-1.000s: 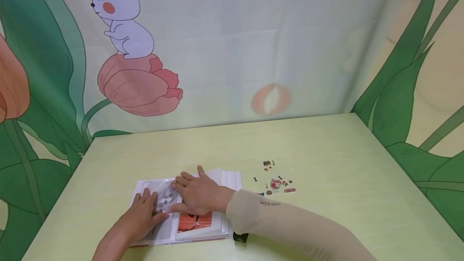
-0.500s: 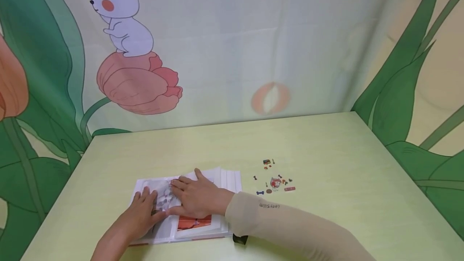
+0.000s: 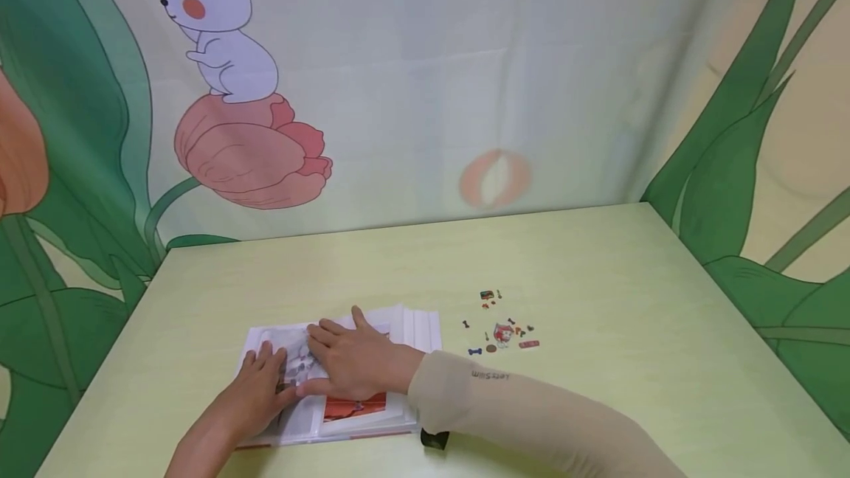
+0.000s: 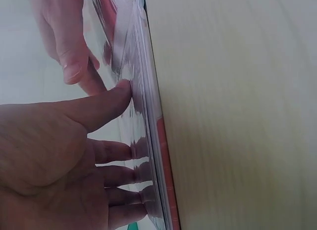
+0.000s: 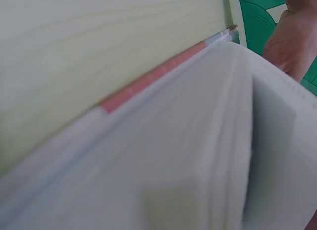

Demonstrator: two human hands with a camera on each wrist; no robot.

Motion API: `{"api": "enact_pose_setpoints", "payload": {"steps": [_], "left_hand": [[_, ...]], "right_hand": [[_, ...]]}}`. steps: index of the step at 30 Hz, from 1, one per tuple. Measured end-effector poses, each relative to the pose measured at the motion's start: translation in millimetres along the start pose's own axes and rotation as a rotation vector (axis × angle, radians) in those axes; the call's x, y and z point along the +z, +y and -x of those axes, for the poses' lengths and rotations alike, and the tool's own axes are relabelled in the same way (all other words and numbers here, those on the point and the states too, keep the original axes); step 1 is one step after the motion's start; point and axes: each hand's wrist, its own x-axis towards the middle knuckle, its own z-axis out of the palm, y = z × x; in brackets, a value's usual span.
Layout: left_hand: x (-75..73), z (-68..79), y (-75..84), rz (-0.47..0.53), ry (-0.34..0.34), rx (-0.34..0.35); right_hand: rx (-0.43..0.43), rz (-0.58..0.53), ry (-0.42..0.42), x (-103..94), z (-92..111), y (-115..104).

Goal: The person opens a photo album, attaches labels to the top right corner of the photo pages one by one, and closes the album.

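Observation:
A photo album with clear plastic pockets lies spread on the table in the head view. My left hand rests on its left page, and in the left wrist view the fingertips and thumb touch the glossy plastic. Flat across the middle of the album lies my right hand, fingers extended over a grey-toned picture on the left page. Its thumb reaches the left thumb. Partly under that hand, an orange-red photo shows on the right page. Loose white page edges fill the right wrist view.
Small colourful stickers lie scattered on the table right of the album. Near the right forearm's sleeve sits a small dark object. A curtain printed with a rabbit and flowers hangs behind the table.
My right hand has slid a little to the left over the page, covering more of the grey-toned picture. The left hand has stayed nearly in place.

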Motion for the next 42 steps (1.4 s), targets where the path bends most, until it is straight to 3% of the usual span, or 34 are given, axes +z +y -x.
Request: {"api": "enact_pose_setpoints", "payload": {"steps": [15, 26, 32, 38, 42], "left_hand": [[0.4, -2.9, -0.3, 0.036, -0.031, -0.059], [-1.1, -0.6, -0.1, 0.015, -0.012, -0.013], [-0.9, -2.0, 0.9, 0.038, -0.023, -0.047], [-2.0, -4.5, 2.4, 0.006, -0.039, -0.088], [-2.2, -4.5, 4.2, -0.037, -0.012, -0.092]], "right_hand": [[0.031, 0.049, 0.015, 2.4, -0.5, 15.3], [-0.038, 0.034, -0.021, -1.5, -2.3, 4.3], [0.016, 0.008, 0.010, 0.0, -1.7, 16.2], [-0.006, -0.053, 0.044, 4.1, -1.9, 24.0], [-0.021, -0.067, 0.107, 3.4, 7.8, 31.3]]}}
